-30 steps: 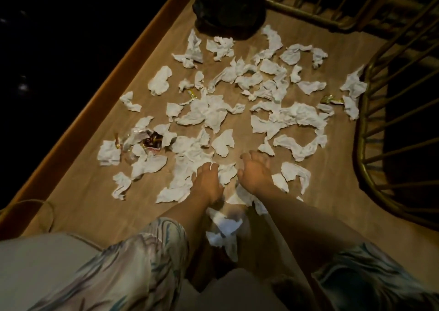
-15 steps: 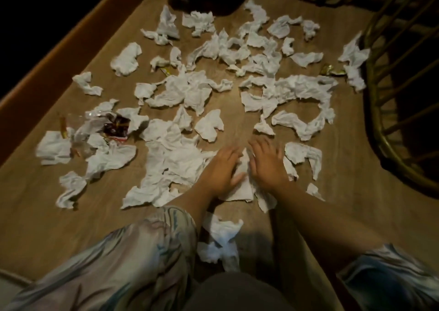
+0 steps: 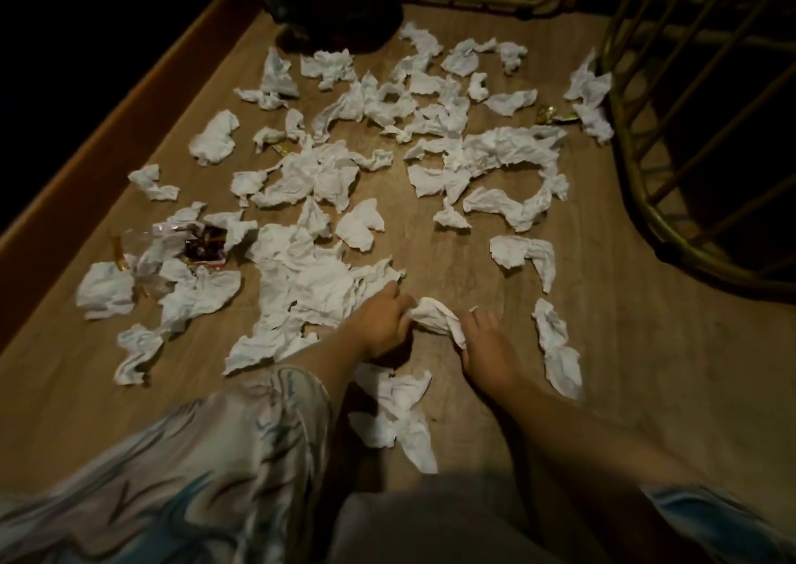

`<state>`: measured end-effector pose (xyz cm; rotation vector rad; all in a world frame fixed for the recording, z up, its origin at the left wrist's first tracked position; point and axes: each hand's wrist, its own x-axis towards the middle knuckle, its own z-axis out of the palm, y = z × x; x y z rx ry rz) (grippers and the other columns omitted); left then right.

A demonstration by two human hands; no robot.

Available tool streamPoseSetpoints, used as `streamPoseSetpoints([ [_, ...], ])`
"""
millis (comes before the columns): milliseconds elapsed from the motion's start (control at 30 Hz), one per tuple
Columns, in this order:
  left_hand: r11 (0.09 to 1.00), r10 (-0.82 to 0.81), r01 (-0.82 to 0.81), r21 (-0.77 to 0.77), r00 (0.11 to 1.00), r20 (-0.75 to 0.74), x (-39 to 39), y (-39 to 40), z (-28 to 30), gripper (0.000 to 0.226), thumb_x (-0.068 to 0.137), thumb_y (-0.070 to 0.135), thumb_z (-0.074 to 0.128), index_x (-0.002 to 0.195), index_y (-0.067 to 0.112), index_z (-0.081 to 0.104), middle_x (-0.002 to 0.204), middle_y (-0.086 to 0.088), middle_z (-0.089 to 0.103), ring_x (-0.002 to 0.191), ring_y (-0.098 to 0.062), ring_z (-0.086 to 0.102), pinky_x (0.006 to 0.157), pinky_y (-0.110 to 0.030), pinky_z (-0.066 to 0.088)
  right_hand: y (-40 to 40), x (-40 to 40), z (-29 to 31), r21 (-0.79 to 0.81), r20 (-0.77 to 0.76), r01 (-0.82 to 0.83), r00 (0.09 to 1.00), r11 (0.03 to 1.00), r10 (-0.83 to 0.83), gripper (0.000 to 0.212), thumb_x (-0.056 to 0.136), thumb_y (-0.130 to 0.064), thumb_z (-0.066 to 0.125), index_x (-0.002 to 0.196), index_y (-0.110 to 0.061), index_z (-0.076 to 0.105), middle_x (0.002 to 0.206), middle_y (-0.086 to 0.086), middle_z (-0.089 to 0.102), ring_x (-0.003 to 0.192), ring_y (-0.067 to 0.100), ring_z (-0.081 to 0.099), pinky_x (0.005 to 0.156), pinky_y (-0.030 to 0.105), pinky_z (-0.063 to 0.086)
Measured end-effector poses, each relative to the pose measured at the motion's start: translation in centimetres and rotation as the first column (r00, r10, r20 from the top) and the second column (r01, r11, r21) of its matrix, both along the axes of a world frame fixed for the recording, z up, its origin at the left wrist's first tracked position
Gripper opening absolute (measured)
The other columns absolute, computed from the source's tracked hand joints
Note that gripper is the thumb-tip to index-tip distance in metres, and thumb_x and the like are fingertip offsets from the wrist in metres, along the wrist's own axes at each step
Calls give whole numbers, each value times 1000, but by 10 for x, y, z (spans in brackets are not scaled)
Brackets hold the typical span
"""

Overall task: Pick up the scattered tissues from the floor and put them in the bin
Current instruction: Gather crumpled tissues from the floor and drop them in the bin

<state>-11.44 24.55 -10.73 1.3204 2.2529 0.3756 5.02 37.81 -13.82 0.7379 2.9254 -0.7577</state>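
Nearest you, a loose tissue (image 3: 398,412) lies untouched between your forearms at lower centre. Just above it, the change: half a second ago both palms were pressed flat on a sheet, and now your left hand (image 3: 379,324) has its fingers closed on a bunched tissue (image 3: 435,320) while your right hand (image 3: 486,348) pinches its other end. The wad looks gathered and just lifting off the floor (image 3: 646,369), so the first pickup is under way. Beyond your hands, the spread is as thick as ever across the middle of the frame: white scraps, a dark wrapper (image 3: 204,247) at mid left. Farthest off, top centre, sits the dark bin (image 3: 331,7), well apart from your wad. That's your carry, and nearly everything remains.
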Motion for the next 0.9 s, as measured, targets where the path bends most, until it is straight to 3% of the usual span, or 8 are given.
streamPoseSetpoints([
  [100, 1000, -16, 16, 25, 1000, -8, 0, 3, 20, 39, 94, 49, 45, 94, 13, 62, 92, -8, 49, 84, -24, 53, 71, -32, 41, 1, 1, 6, -56, -65, -31, 998, 998, 27, 32, 92, -12, 54, 121, -21, 61, 106, 7, 48, 96, 19, 47, 76, 29, 42],
  [200, 996, -73, 76, 37, 994, -88, 8, 1, 32, 55, 90, 64, 40, 85, 16, 67, 85, -2, 50, 75, -17, 52, 62, -33, 45, 2, -5, 13, -207, -145, 103, 980, 973, -135, 18, 92, -18, 52, 104, -25, 65, 106, -2, 52, 92, 12, 53, 81, 32, 49],
  [367, 973, -131, 150, 173, 985, -116, 16, -28, 24, 30, 93, 37, 57, 111, 16, 67, 94, -2, 49, 77, -13, 46, 64, -25, 36, 2, -7, 18, -231, -247, 168, 943, 958, -225, 24, 85, 3, 54, 90, -10, 74, 88, -2, 57, 80, 15, 54, 71, 31, 48],
  [500, 975, -97, 124, 185, 984, -149, 11, -56, 16, 39, 80, 14, 75, 118, 11, 65, 96, -6, 51, 77, -12, 45, 62, -23, 35, 10, 6, 14, -223, -276, 382, 858, 897, -434, 30, 78, 8, 50, 88, -6, 74, 84, 3, 56, 78, 24, 55, 68, 34, 47],
  [633, 964, 194, -228, 135, 954, 227, 25, -55, 26, 26, 90, 24, 62, 114, 14, 58, 102, 0, 57, 84, -20, 55, 64, -24, 43, 28, 15, 18, -286, -346, 541, 711, 791, -612, 25, 74, -3, 40, 75, 3, 64, 88, 12, 53, 82, 32, 55, 68, 29, 42],
  [733, 990, -130, 128, 58, 991, 42, 36, -63, 20, 36, 91, 19, 59, 127, 22, 58, 134, -3, 52, 116, -20, 55, 93, -33, 50, 38, 24, 27, -312, -372, 562, 670, 766, -643, 26, 78, -16, 36, 79, 0, 55, 96, 12, 49, 87, 29, 51, 76, 37, 48],
  [800, 937, -347, 348, 29, 937, -51, 44, -72, 2, 44, 93, 21, 54, 137, 16, 52, 147, -10, 43, 136, -25, 38, 111, -43, 36, 42, 32, 33, -281, -386, 544, 690, 790, -612, 25, 83, -28, 41, 84, -5, 53, 104, 11, 45, 94, 28, 49, 84, 44, 51],
  [900, 907, -418, 414, -76, 907, -53, 66, -80, -19, 74, 90, 70, 34, 151, 28, 27, 163, 0, 5, 151, -19, -5, 120, -52, -2, 49, 47, 35, -165, -294, 556, 760, 814, -579, 48, 86, -57, 50, 99, -11, 56, 125, 6, 40, 115, 24, 42, 96, 39, 46],
])
